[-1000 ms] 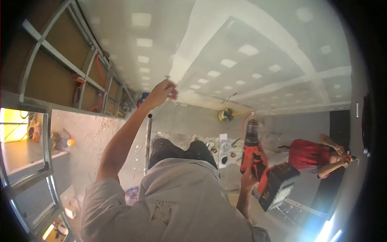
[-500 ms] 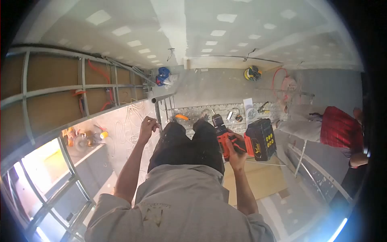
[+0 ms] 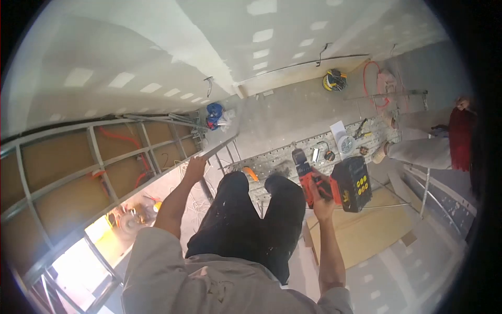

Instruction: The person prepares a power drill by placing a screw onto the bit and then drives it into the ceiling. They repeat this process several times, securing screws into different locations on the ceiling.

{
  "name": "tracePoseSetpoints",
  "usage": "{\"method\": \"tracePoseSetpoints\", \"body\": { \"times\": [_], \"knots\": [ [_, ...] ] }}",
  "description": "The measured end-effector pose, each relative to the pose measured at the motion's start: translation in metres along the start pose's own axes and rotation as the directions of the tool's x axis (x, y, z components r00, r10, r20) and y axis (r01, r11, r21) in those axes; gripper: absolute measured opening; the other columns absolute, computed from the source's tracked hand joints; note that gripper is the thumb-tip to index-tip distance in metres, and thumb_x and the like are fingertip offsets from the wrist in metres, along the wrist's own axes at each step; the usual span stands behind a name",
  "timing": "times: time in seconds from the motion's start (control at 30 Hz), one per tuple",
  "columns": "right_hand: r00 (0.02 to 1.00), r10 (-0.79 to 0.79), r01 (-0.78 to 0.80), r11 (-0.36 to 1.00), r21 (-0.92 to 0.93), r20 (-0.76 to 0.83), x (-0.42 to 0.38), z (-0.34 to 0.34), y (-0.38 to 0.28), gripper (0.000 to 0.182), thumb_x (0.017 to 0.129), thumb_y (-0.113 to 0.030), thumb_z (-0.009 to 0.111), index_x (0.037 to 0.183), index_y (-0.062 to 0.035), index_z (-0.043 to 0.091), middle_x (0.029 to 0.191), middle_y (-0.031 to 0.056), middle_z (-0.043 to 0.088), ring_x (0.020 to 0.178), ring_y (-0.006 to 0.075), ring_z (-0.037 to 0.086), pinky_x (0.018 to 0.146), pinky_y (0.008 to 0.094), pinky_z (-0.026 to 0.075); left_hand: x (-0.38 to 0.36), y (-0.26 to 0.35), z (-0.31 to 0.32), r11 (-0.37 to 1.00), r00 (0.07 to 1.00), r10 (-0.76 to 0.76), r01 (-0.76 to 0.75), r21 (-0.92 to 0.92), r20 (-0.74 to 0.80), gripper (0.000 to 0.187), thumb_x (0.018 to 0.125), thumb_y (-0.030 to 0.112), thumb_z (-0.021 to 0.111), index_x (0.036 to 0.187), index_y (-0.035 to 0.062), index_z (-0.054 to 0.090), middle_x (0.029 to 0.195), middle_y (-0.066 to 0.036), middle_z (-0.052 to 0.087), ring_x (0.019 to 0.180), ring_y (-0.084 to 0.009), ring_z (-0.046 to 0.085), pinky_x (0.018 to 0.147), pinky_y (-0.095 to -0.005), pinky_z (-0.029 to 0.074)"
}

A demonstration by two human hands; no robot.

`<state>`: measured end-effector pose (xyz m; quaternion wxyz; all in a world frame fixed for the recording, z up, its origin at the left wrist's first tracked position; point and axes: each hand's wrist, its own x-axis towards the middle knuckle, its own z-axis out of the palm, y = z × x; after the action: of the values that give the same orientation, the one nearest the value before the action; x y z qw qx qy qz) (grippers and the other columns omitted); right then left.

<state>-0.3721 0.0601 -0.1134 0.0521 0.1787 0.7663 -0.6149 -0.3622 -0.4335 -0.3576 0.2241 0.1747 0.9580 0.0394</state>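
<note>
My right hand (image 3: 322, 197) is wrapped round the handle of a red and black cordless drill (image 3: 307, 180), whose large black battery (image 3: 353, 184) points to the right. On the left, my left hand (image 3: 196, 168) is closed at the end of a grey metal scaffold rail (image 3: 220, 148). Below my knees lies a speckled scaffold platform (image 3: 285, 157). An orange-handled tool (image 3: 250, 174) rests on it beside my knee. Farther right on the platform are a white and silver item (image 3: 316, 155), a tape measure (image 3: 329, 156) and a round white disc (image 3: 346, 145).
Another person in a red top (image 3: 461, 138) stands on the platform's right end. Metal wall framing (image 3: 94, 144) runs along the left. A blue bag (image 3: 214, 114) and a yellow-black bucket (image 3: 334, 80) sit on the floor. A wooden board (image 3: 361, 235) lies at lower right.
The view has turned and tilted. My left hand has moved from beside the rail onto it. The drill remains in my right hand, and the other person appears farther right.
</note>
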Motion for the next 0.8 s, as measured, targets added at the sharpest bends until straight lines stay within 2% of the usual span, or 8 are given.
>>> {"method": "tracePoseSetpoints", "body": {
  "times": [0.07,0.2,0.27,0.43,0.53,0.6,0.67,0.8],
  "knots": [
    [0.991,-0.124,0.128,0.987,0.094,-0.048,0.031,0.013,0.025,0.019,0.092,-0.004,0.067,0.111,-0.0009,0.064,0.125,0.0129,0.066,0.109,0.0178,0.062,0.094,0.0321,0.048,-0.011,-0.027,0.031,0.996,1.000,0.003,-0.002,-0.093,0.003,0.021,0.090,0.008,0.053,0.110,0.0029,0.056,0.100,-0.019,0.063,0.100,-0.0363,0.061,0.087,-0.0522,0.044],
    [0.978,-0.157,0.169,0.982,0.089,-0.134,0.086,0.038,0.085,0.020,0.091,-0.003,0.068,0.109,0.0001,0.064,0.128,0.0156,0.065,0.111,0.0181,0.062,0.095,0.0312,0.048,-0.016,-0.054,0.073,0.966,0.994,-0.080,0.059,-0.251,-0.071,0.022,0.096,0.016,0.048,0.110,0.0016,0.057,0.100,-0.024,0.063,0.100,-0.0436,0.059,0.086,-0.0530,0.044],
    [0.959,-0.225,0.248,0.960,0.128,-0.174,0.101,0.053,0.125,0.021,0.091,-0.001,0.067,0.112,0.0008,0.062,0.130,0.0156,0.064,0.112,0.0189,0.061,0.097,0.0320,0.047,0.001,-0.038,0.073,0.966,0.970,-0.243,0.245,-0.079,0.031,0.026,0.098,0.024,0.047,0.107,0.0038,0.059,0.100,-0.024,0.064,0.099,-0.0441,0.060,0.084,-0.0546,0.045],
    [0.959,-0.137,0.219,0.912,0.346,-0.247,0.099,0.074,0.156,0.019,0.089,-0.004,0.070,0.107,-0.0008,0.064,0.129,0.0144,0.065,0.114,0.0186,0.061,0.099,0.0323,0.046,-0.021,-0.044,0.078,0.944,0.938,-0.313,0.290,-0.157,-0.146,0.030,0.098,0.030,0.047,0.108,0.0065,0.062,0.098,-0.023,0.063,0.097,-0.0443,0.060,0.082,-0.0554,0.045],
    [0.975,-0.116,0.149,0.974,0.171,-0.188,0.088,0.065,0.165,0.035,0.091,-0.012,0.071,0.123,-0.0047,0.063,0.116,0.0060,0.068,0.106,0.0164,0.062,0.097,0.0332,0.047,-0.007,-0.050,0.068,0.957,0.955,-0.270,0.252,-0.140,-0.126,0.029,0.098,0.029,0.045,0.105,0.0046,0.060,0.100,-0.025,0.061,0.093,-0.0450,0.059,0.081,-0.0551,0.043],
    [0.954,-0.219,0.229,0.973,0.026,-0.206,0.090,0.066,0.167,0.038,0.093,-0.020,0.069,0.129,-0.0078,0.062,0.111,0.0030,0.067,0.103,0.0169,0.062,0.095,0.0317,0.047,-0.005,-0.047,0.078,0.938,0.922,-0.320,0.277,-0.207,-0.218,0.029,0.098,0.029,0.044,0.100,0.0036,0.057,0.098,-0.025,0.059,0.090,-0.0455,0.057,0.078,-0.0538,0.042],
    [0.969,-0.135,0.167,0.976,0.143,-0.208,0.092,0.076,0.172,0.035,0.096,-0.031,0.065,0.124,-0.0101,0.065,0.109,0.0044,0.067,0.103,0.0191,0.063,0.091,0.0307,0.049,0.001,-0.046,0.077,0.974,0.936,-0.217,0.188,-0.128,-0.276,0.033,0.102,0.032,0.040,0.092,0.0031,0.053,0.080,-0.023,0.058,0.077,-0.0456,0.056,0.067,-0.0536,0.041],
    [0.922,-0.249,0.276,0.960,0.051,-0.296,0.091,0.081,0.181,0.033,0.092,-0.028,0.071,0.119,-0.0101,0.068,0.099,0.0029,0.069,0.089,0.0149,0.065,0.082,0.0302,0.052,0.013,-0.056,0.100,0.983,0.923,-0.171,0.138,-0.118,-0.345,0.025,0.100,0.027,0.046,0.095,0.0031,0.052,0.080,-0.023,0.058,0.075,-0.0453,0.057,0.068,-0.0546,0.040]
  ]
}}
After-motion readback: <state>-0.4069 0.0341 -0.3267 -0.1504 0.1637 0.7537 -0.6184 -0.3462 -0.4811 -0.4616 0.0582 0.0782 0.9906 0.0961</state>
